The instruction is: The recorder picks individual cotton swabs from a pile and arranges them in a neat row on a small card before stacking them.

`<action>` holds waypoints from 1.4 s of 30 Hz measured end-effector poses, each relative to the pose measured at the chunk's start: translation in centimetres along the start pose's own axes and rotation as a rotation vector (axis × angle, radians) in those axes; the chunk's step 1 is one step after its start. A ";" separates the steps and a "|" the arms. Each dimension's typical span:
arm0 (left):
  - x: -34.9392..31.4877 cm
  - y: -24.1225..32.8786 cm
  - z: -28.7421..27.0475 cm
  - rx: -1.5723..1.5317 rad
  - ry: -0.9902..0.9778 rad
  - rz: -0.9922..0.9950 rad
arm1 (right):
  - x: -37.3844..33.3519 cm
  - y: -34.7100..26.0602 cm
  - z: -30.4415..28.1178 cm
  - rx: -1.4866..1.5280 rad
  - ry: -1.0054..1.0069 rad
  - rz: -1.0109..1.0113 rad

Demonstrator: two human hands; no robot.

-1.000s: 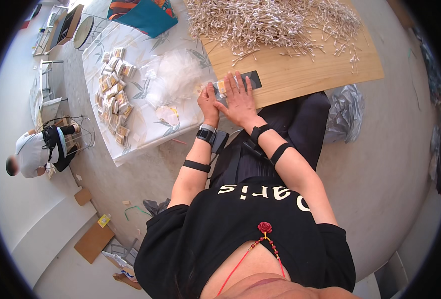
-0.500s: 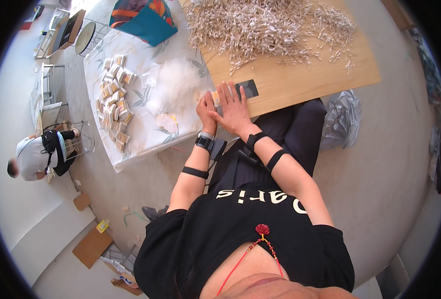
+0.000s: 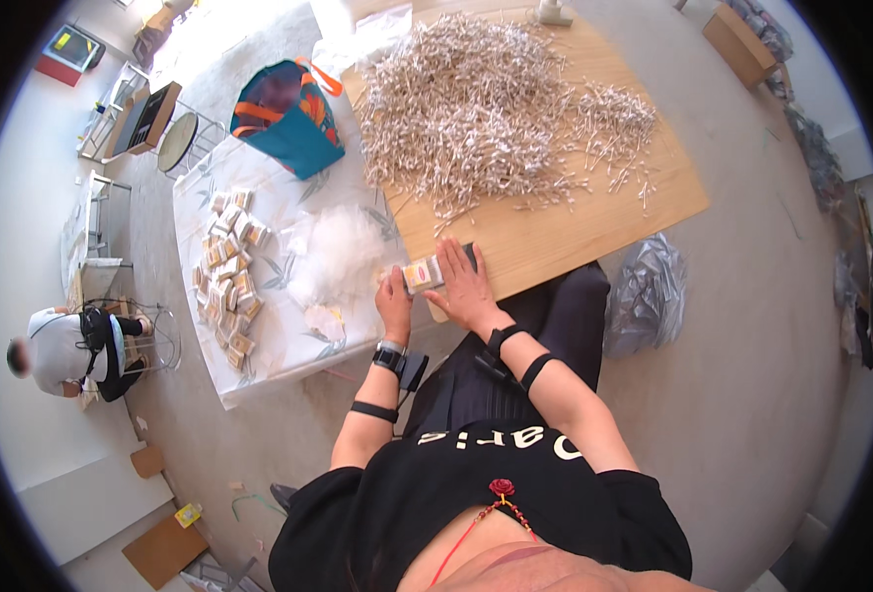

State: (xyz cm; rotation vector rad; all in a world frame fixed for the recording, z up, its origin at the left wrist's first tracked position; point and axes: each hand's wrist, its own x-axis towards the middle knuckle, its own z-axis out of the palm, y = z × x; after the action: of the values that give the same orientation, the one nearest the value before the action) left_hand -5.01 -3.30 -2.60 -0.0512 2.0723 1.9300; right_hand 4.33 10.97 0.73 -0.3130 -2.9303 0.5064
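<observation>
A small white-and-orange packet of cotton swabs (image 3: pixel 421 275) lies at the near left corner of the wooden board (image 3: pixel 535 252). My left hand (image 3: pixel 394 308) grips its left end between thumb and fingers. Flat on its right end rests my right hand (image 3: pixel 466 289), fingers stretched out, close to a black flat object (image 3: pixel 471 255) that it partly covers. Farther back on the board spreads a big loose heap of cotton swabs (image 3: pixel 466 118). Left of my hands, a pile of clear plastic bags (image 3: pixel 343 252) sits on the patterned tablecloth, with several similar packets (image 3: pixel 227 276) heaped beyond it.
A teal tote bag (image 3: pixel 298 143) with orange handles stands at the back of the cloth-covered table (image 3: pixel 259 380). Right of my legs is a silvery plastic bag (image 3: pixel 647 296) on the floor. A seated person (image 3: pixel 62 345) is off to the left; a cardboard box (image 3: pixel 737 44) stands far right.
The view has shifted, showing more of the board's far side. My hands have drawn apart, and the packet between them now shows more fully.
</observation>
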 end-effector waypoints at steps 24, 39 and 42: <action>-0.5 -1.0 -2.0 -0.090 -0.013 -0.047 | -0.5 0.1 -0.2 -0.084 -0.085 -0.003; -0.3 -1.3 -1.9 -0.077 0.027 -0.075 | -0.6 0.4 0.1 -0.063 -0.059 -0.014; -0.2 -2.0 -2.5 -0.119 0.005 -0.054 | -0.4 0.0 -0.2 -0.038 -0.090 -0.007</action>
State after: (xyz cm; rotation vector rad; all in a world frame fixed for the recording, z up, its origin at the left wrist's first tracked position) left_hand -4.89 -5.95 -4.34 -0.1376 1.9367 2.0199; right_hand 4.79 10.92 0.83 -0.2917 -3.0306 0.4764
